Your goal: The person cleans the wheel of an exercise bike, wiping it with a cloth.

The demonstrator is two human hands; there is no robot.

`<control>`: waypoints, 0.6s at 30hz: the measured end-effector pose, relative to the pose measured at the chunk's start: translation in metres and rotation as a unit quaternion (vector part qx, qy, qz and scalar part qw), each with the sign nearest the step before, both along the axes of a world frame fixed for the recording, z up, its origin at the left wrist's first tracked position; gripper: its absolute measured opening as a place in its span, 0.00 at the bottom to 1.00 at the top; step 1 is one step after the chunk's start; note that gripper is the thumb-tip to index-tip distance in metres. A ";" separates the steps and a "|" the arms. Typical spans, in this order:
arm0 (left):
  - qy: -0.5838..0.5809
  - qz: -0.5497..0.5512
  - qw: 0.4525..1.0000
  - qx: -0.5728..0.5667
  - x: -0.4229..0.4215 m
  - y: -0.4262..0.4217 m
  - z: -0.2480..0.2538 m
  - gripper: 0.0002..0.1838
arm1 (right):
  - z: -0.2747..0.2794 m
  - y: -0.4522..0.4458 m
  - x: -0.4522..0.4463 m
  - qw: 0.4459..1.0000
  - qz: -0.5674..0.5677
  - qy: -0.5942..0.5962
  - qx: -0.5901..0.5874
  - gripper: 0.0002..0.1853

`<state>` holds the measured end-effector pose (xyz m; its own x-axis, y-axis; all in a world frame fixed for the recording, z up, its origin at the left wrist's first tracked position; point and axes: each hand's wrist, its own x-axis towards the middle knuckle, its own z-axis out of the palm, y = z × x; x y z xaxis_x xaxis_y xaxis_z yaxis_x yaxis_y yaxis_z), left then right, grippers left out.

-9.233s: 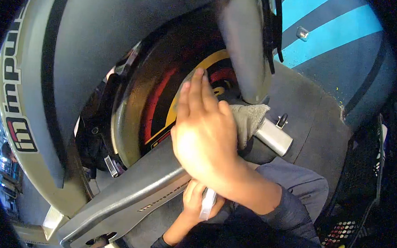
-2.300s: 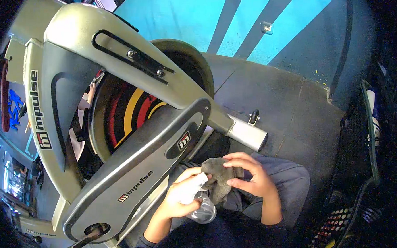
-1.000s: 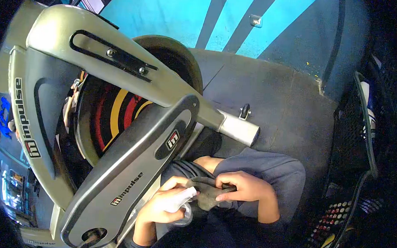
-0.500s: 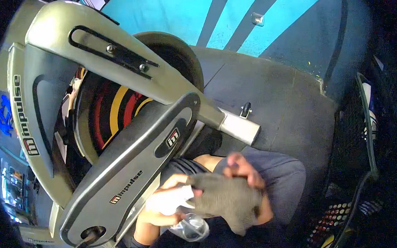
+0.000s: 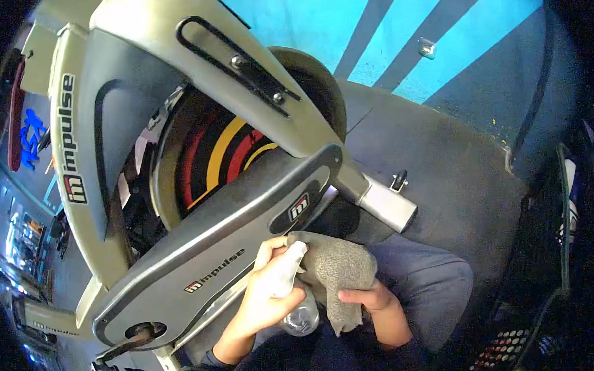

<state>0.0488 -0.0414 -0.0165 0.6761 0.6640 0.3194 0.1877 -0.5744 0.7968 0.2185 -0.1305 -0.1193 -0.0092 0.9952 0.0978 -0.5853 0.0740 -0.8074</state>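
Fingers curl around the white spray head [image 5: 288, 272] in our left hand [image 5: 264, 298], thumb bent across its lower end. The clear bottle body [image 5: 301, 320] shows just below that thumb; we can't tell how much liquid it contains. Our right hand [image 5: 377, 302] pinches the grey cloth [image 5: 338, 270], thumb on top, other fingers hidden behind it, so we can't tell how those lie. Cloth sits bunched between the two hands, over the lap, upper left part right beside the spray head. Dark grey trouser leg [image 5: 432, 277] is near the right hand. Farther out we get the exercise bike [image 5: 152, 20]: crank cover [image 5: 241, 239] marked "impulse" near the left hand, flywheel [image 5: 222, 156] with yellow and red bands beyond. Lower right we see a black mesh container [image 5: 507, 344]; too dark for us to name its contents.
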 end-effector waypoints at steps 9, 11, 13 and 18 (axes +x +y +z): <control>-0.126 0.124 0.984 -0.009 -0.006 0.005 -0.003 0.42 | 0.006 0.001 0.024 0.981 -0.083 0.167 -0.052 0.29; -0.123 0.155 0.980 0.005 -0.004 0.002 0.011 0.43 | 0.004 -0.001 0.030 0.976 -0.128 0.157 -0.082 0.26; -0.127 0.220 0.967 -0.003 -0.003 0.002 0.019 0.42 | 0.006 -0.004 0.034 0.977 -0.136 0.134 -0.097 0.25; -0.149 0.226 0.963 -0.005 -0.005 0.008 0.023 0.41 | 0.005 -0.001 0.036 0.979 -0.139 0.108 -0.103 0.23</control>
